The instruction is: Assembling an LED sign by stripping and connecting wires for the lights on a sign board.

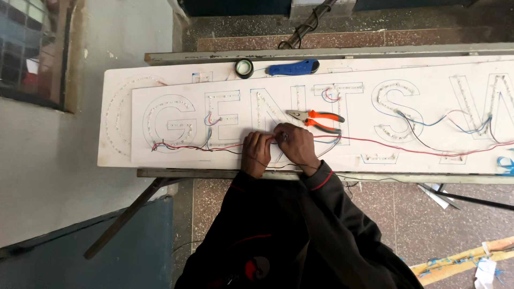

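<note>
A long white sign board (123, 85) lies flat, with large outlined letters studded with small lights. Red, blue and black wires (375, 142) run along its near side. My left hand (257, 152) and my right hand (294, 144) meet over the board's near edge, both pinching thin wires between the fingertips at the same spot. Orange-handled pliers (316, 119) lie just beyond my right hand, untouched.
A roll of dark tape (244, 68) and a blue-handled tool (292, 67) rest at the board's far edge. The board sits on a metal frame (214, 173). Tiled floor lies below, with a yellow strip (460, 261) and scraps at lower right.
</note>
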